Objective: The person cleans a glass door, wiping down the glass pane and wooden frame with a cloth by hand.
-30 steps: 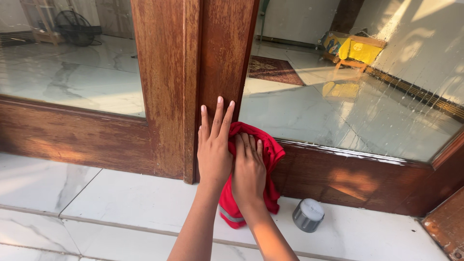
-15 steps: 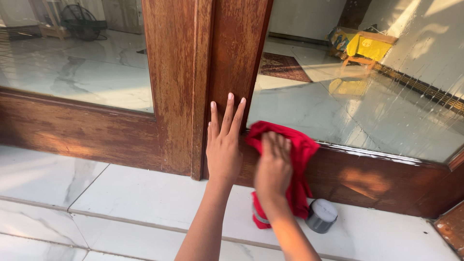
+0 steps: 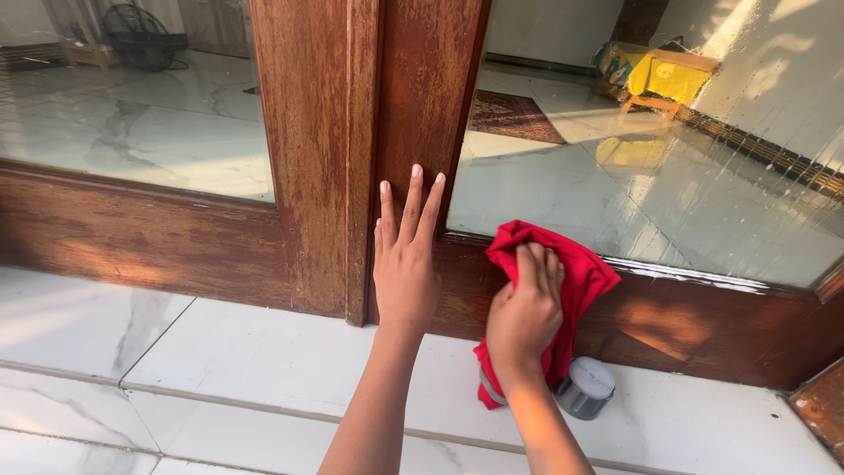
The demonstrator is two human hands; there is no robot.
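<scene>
My left hand [image 3: 405,255] lies flat with fingers apart against the brown wooden door frame [image 3: 387,105], holding nothing. To its right, my right hand [image 3: 526,308] presses a red cloth [image 3: 576,268] against the lower wooden rail [image 3: 703,321] of the glass door. The cloth hangs down past my wrist toward the floor. A small grey round tin [image 3: 585,387] stands on the white floor just right of that wrist, partly behind the cloth.
Glass panes [image 3: 659,202] fill the door on both sides of the frame; the right one is streaked with drips. White marble floor tiles [image 3: 220,361] run along the front. A fan [image 3: 141,35] and a yellow object [image 3: 655,79] show through the glass.
My right hand has slid the red cloth to the right along the lower rail, away from my left hand. The left hand has stayed flat on the frame.
</scene>
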